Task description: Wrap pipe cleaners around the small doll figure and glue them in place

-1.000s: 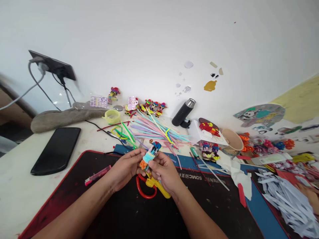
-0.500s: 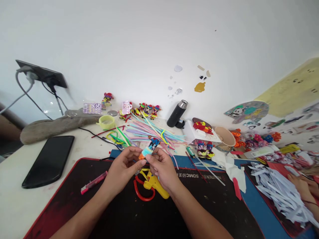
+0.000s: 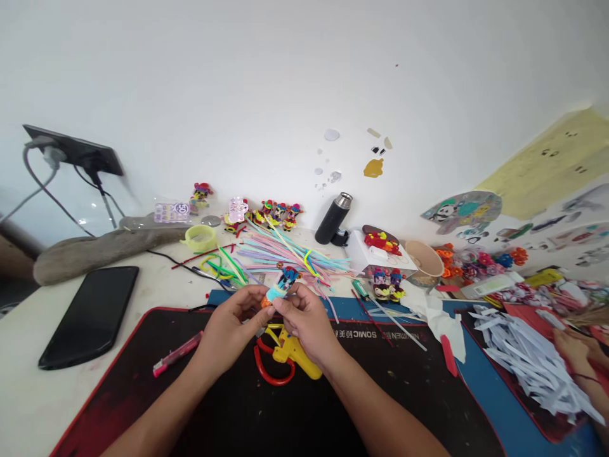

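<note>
A small pipe-cleaner figurine [image 3: 276, 292], with a blue and dark head, light-blue middle and orange base, is held up between both hands. My left hand [image 3: 235, 319] pinches its orange lower end from the left. On the other side, my right hand [image 3: 304, 317] has thumb and fingers closed on the body. Just beneath the hands lie a yellow glue gun [image 3: 297, 354] and red-handled scissors [image 3: 276, 381], partly hidden by my right hand. To the left of my forearm rests a pink pen-shaped cutter or marker [image 3: 177, 355].
Pastel pipe cleaners [image 3: 285, 251] are heaped behind the hands. A black phone [image 3: 90, 316] lies left, and yellow-green tape [image 3: 200, 238] sits behind it. A dark thermos [image 3: 333, 219] stands by the wall. At right, another person's hand [image 3: 571, 349] is beside white paper strips [image 3: 528, 362].
The head view has shifted slightly. Both hands still grip the figurine in nearly the same pose; the other person's hand at the far right has moved a little.
</note>
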`<state>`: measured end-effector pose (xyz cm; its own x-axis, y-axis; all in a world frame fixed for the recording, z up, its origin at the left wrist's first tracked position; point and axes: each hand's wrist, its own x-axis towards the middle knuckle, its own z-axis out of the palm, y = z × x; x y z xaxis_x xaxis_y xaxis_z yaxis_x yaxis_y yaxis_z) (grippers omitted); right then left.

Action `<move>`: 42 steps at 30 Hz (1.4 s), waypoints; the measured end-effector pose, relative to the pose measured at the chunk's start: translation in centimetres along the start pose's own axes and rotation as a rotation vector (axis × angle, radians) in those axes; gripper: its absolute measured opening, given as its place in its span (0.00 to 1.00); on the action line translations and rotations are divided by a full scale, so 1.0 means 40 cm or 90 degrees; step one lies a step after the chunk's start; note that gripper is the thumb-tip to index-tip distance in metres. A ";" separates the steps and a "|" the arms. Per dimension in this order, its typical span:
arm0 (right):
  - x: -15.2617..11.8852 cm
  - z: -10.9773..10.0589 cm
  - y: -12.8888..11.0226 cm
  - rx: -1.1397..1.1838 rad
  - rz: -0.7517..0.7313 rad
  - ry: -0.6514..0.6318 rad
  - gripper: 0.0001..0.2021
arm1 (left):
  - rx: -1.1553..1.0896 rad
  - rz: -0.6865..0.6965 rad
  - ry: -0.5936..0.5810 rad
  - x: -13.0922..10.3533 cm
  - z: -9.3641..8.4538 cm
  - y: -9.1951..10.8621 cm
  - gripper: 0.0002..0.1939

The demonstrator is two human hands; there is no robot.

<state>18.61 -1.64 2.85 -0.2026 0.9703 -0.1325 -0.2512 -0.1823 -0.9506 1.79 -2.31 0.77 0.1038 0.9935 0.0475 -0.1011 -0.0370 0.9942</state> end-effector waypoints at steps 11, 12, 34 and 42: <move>-0.005 -0.008 -0.008 -0.045 0.032 -0.044 0.22 | -0.185 -0.103 0.009 0.013 0.006 0.026 0.21; -0.004 -0.009 -0.007 -0.053 0.031 -0.048 0.23 | -0.201 -0.111 0.021 0.015 0.005 0.025 0.21; -0.006 -0.008 0.010 -0.195 -0.059 -0.001 0.19 | -0.375 -0.243 0.102 0.023 0.005 0.046 0.24; 0.003 -0.002 0.006 -0.196 -0.063 -0.003 0.18 | -0.420 -0.256 0.080 0.016 0.003 0.031 0.20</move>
<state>18.62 -1.56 2.59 -0.1958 0.9800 -0.0343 0.0281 -0.0293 -0.9992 1.83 -1.75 2.05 0.1485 0.9232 -0.3544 -0.6508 0.3610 0.6679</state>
